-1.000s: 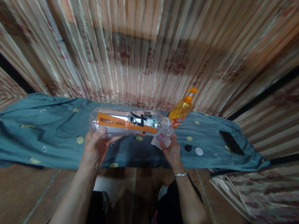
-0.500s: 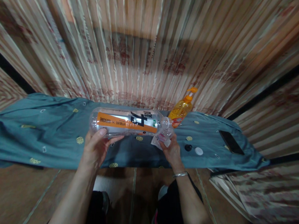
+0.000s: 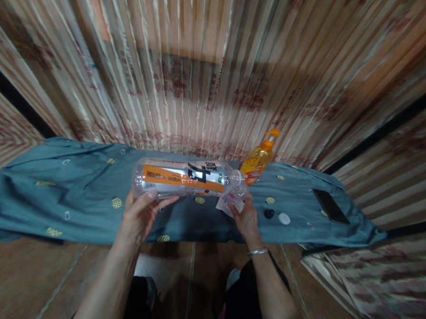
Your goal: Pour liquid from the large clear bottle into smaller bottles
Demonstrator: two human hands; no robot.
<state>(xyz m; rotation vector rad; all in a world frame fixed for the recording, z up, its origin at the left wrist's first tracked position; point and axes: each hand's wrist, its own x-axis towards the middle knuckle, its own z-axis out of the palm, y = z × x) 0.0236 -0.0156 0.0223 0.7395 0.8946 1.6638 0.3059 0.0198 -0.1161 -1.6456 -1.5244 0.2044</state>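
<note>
Cupping a large clear bottle (image 3: 179, 178), sideways, left of the pump bottle (image 3: 258, 163), near its base with the left hand (image 3: 140, 215). Pinching a small clear container (image 3: 234, 196) beside that mouth with the right hand (image 3: 247, 218). Probably light, slick, easily dented; best gripped gently mid-label.

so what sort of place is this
Probably a small curtained-off spot indoors, perhaps in a home: a patterned, pleated curtain hangs behind a narrow surface draped in a blue-green cloth, and the brown floor looks tiled.
</note>
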